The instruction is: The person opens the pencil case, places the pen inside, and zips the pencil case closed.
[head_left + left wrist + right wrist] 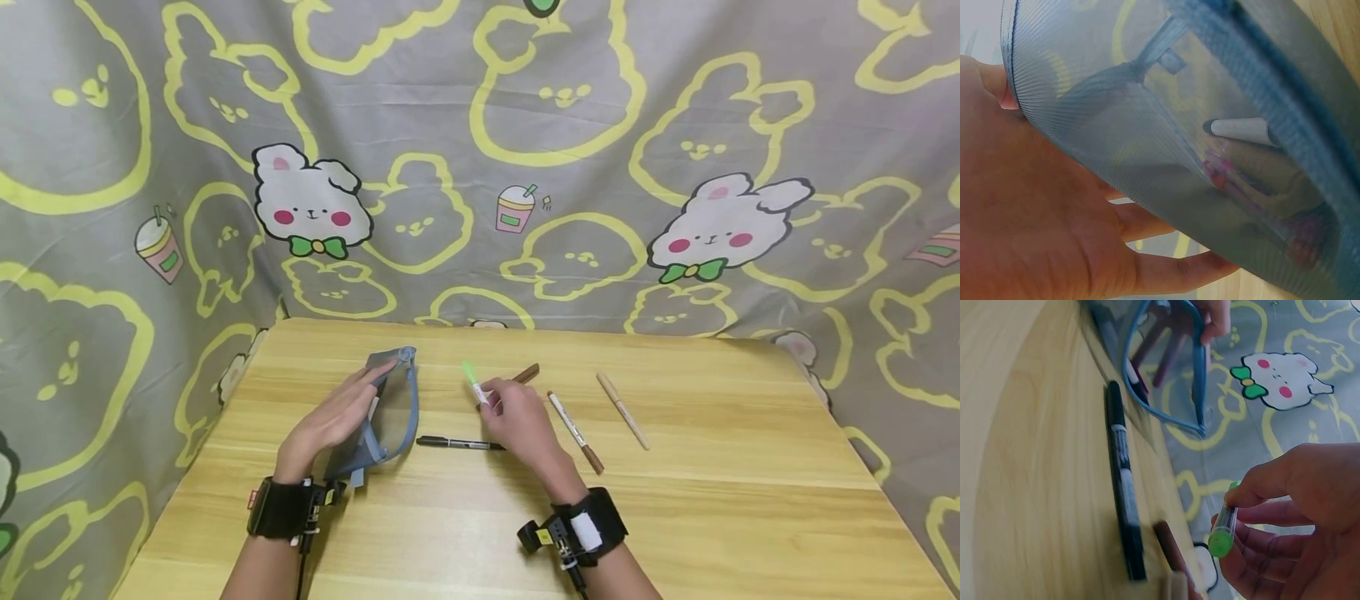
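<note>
My left hand (330,421) holds a grey mesh pencil pouch (393,410) with blue edging, its opening spread toward the right. Its fingers lie along the pouch's far side. Through the mesh in the left wrist view show a white pen with a dark end (1241,129) and something pink and red (1217,170). Between thumb and fingers, my right hand (525,425) pinches a green-and-white marker (472,379), raised off the table in the right wrist view. A black marker (453,442) lies on the table between the pouch and that hand.
Beyond my right hand lies a brown marker (529,372). To its right are a white marker with brown ends (573,429) and a beige marker (622,410). A patterned grey curtain (450,192) hangs behind and beside the wooden table (712,500).
</note>
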